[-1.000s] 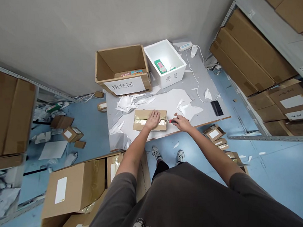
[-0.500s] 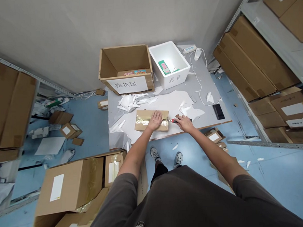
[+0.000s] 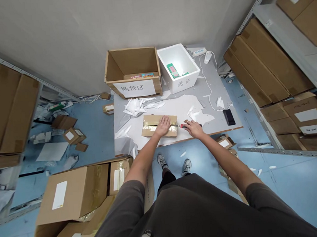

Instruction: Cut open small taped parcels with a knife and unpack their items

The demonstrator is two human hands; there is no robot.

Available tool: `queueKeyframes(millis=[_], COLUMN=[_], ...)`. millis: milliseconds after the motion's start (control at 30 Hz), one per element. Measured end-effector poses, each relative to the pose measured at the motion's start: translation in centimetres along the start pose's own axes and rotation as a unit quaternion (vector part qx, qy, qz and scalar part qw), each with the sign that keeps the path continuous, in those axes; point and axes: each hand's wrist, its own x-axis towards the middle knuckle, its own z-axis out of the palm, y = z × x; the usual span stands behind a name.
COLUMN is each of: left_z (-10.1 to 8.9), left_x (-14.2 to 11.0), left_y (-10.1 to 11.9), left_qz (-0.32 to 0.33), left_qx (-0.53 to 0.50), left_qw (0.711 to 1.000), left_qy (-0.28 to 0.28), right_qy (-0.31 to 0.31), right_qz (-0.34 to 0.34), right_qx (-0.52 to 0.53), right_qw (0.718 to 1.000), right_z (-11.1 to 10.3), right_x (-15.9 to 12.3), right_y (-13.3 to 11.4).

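Observation:
A small cardboard box (image 3: pixel 148 122) with shiny tape along its middle lies on the table (image 3: pixel 174 106) near the front edge. Pressed flat on its top is my left hand (image 3: pixel 163 126), fingers stretched out. To the right of the box, my right hand (image 3: pixel 194 129) is closed round a red and black utility knife (image 3: pixel 184 126). Its blade points left and reaches the right end of the box, by the tape seam. Where exactly the tip sits is too small to tell.
Behind stand an open carton (image 3: pixel 135 87) and a white foam box (image 3: pixel 184 82), both holding small items. Crumpled white paper (image 3: pixel 135 107) lies left, a black phone (image 3: pixel 229 117) right beside a white cable. Large cartons (image 3: pixel 72 195) fill the lower left; shelves (image 3: pixel 291 53) flank the right.
Almost nothing differs. The whole view has shifted very slightly; both hands, the knife and the box keep about the same positions relative to each other.

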Motion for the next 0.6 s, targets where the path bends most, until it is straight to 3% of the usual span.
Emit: queueKeyframes(millis=[233,467,600], left_z=[0.2,0.5,0.7], left_x=[0.0,-0.2,-0.1], left_y=[-0.1,-0.2,-0.5], left_qz=[0.001,-0.005,-0.013], left_qx=[0.011,0.011,0.011], left_qw=[1.0,1.0,1.0], left_qy=[-0.002,0.004,0.011], right_qy=[0.0,0.008,0.009], right_qz=[0.008,0.049,0.066], right_qx=[-0.001,0.002,-0.003], right_qw=[1.0,0.999,0.998], right_z=[0.0,-1.1,-0.7], right_x=[0.5,2.2,0.9], right_y=[-0.2,2.6,3.8])
